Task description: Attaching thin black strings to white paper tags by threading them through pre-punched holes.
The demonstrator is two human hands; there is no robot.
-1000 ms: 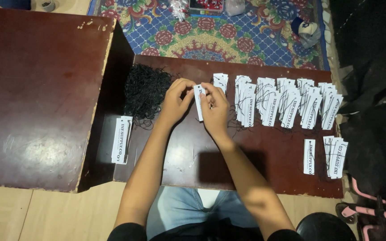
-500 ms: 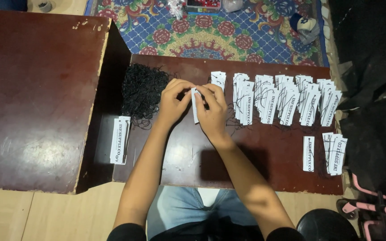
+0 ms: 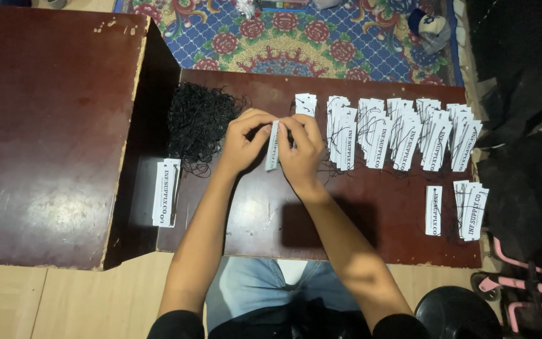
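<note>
From the head camera, the left hand (image 3: pixel 241 145) and right hand (image 3: pixel 300 150) both pinch one white paper tag (image 3: pixel 273 145) between closed fingertips, over the middle of the low table (image 3: pixel 265 220). A pile of black strings (image 3: pixel 199 122) lies near its far left corner, rows of tags (image 3: pixel 396 132) toward its right edge.

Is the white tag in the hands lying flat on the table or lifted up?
Lifted: the white tag is pinched edge-up between the left hand and right hand.
</note>
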